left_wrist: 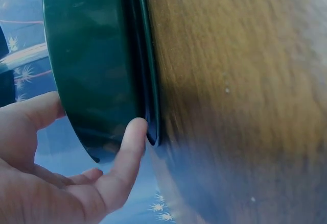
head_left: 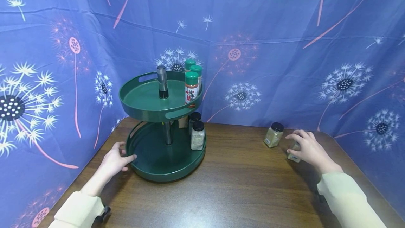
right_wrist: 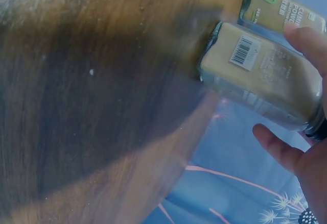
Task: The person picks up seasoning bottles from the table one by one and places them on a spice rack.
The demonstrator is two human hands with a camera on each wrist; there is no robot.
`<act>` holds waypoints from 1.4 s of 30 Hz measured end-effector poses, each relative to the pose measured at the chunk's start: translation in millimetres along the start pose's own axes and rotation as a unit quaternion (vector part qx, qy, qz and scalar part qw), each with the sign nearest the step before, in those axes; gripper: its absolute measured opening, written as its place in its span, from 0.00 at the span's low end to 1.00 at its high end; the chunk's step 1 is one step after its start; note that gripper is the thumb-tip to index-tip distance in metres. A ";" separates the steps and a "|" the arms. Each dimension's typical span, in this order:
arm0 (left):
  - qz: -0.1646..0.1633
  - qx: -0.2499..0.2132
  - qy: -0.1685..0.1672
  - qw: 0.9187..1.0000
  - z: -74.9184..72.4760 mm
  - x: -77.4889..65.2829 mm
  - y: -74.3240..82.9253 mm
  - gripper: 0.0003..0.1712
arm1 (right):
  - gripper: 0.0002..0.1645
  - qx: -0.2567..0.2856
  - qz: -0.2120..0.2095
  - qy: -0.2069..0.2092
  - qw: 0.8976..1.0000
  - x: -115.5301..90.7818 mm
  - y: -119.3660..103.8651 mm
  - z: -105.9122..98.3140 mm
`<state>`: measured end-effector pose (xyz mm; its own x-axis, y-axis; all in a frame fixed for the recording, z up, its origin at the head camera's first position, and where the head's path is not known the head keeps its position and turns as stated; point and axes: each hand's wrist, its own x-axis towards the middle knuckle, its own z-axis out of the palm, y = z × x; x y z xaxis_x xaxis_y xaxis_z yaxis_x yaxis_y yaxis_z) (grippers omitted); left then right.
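A green two-tier turntable rack stands on the table. My left hand grips its lower tier at the left, thumb over the rim and fingers on the outside; the left wrist view shows one fingertip at the tray's underside. At the right, my right hand is spread around a square glass spice jar of tan powder with a dark lid. In the right wrist view a gap shows between the lower finger and this jar. Just left of it stands a similar black-lidded jar, its label reading cumin powder.
Several green-capped red spice bottles stand at the right of the upper tier. Black-capped jars stand on the lower tier's right side. The wooden table meets blue dandelion-patterned cloth at the back and sides.
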<state>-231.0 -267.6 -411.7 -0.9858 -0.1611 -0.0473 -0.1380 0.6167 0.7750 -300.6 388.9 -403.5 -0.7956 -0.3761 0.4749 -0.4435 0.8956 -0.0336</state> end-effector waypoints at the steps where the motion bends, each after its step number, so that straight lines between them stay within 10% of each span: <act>1: -0.002 0.002 0.000 1.000 -0.2 0.4 0.5 0.48 | 0.28 -0.001 -0.002 0.001 1.000 -0.3 0.4 0.4; 42: 0.013 -0.115 -0.057 0.992 -14.2 29.2 -6.3 0.41 | 0.21 -0.017 -0.042 0.003 0.999 1.1 0.0 -5.7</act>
<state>-257.5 -287.1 -409.0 -0.9950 -0.0506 -0.0862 -0.0996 0.4257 0.8994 -299.1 389.8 -398.1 -0.7534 -0.4489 0.4805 -0.4939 0.8687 0.0373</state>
